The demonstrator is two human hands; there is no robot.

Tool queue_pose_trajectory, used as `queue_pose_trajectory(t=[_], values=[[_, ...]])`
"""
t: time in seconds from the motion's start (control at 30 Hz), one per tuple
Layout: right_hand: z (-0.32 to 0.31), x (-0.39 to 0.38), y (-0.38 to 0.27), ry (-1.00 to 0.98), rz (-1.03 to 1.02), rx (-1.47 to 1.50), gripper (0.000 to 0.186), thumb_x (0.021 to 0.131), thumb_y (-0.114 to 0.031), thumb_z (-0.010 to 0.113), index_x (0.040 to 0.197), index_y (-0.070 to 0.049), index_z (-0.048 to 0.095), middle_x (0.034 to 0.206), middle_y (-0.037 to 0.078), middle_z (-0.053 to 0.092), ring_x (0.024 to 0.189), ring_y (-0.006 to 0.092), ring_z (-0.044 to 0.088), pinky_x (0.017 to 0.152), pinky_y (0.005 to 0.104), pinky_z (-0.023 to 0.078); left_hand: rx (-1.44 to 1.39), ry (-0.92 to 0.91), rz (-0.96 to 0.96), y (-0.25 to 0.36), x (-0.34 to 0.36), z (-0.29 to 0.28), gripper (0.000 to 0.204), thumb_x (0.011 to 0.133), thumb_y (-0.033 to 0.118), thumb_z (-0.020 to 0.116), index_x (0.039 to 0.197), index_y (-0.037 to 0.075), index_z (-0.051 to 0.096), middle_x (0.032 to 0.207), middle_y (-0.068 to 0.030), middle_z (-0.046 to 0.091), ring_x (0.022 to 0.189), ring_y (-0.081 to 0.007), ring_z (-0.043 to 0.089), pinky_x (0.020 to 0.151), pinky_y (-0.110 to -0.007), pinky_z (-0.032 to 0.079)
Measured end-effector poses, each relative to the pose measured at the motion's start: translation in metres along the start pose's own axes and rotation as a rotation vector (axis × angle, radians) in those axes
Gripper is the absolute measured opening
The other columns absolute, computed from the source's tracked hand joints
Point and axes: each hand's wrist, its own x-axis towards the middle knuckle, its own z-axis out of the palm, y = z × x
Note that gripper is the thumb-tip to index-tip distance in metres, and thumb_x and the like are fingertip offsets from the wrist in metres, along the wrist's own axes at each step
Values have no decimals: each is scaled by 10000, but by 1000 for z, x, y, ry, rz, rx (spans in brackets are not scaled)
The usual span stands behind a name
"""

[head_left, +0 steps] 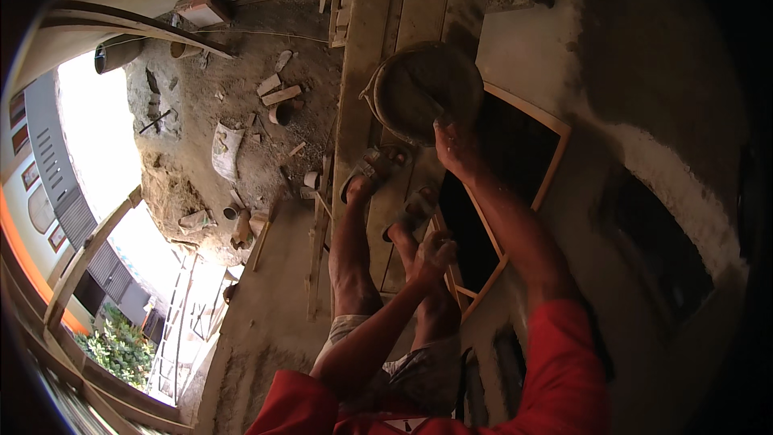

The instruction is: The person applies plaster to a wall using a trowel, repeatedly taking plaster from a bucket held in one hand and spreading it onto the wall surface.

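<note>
Bucket (465, 76) sits by half-curled right hand (456, 147), grip unclear; left hand (435, 258) is fisted.

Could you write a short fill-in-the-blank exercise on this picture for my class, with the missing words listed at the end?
1. The hand nearer the round bucket is the person's ____ hand.
2. The person's sleeves are coloured ____.
3. In the picture, the pale sack lies to the ____ of the person's legs.
4. Toward the lower left, the leaves of the plant are coloured ____.

Missing words: right; red; left; green.
</note>
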Motion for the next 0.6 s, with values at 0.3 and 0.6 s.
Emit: queue_pose_trajectory(t=[0.3, 0.6], values=[[15, -17, -7, -1, -103, 1, 171, 936, -149, 540, 1055, -59, 622, 677, 131, 589, 622, 325, 625, 540, 442, 506, 134, 29, 15, -4, 6, 0, 484, 907, 256, 562, 1244, -89, 514, 973, -157, 673, 815, -220, 680, 723, -312, 539], [-100, 7, 29, -299, 111, -150, 229, 830, -148, 670, 1020, -32, 615, 901, 195, 628, 830, 317, 654, 699, 463, 535, 27, 104, 14, -11, 4, -15, 408, 904, 213, 576, 1211, -51, 537, 985, -149, 650, 830, -198, 662, 701, -306, 529]])
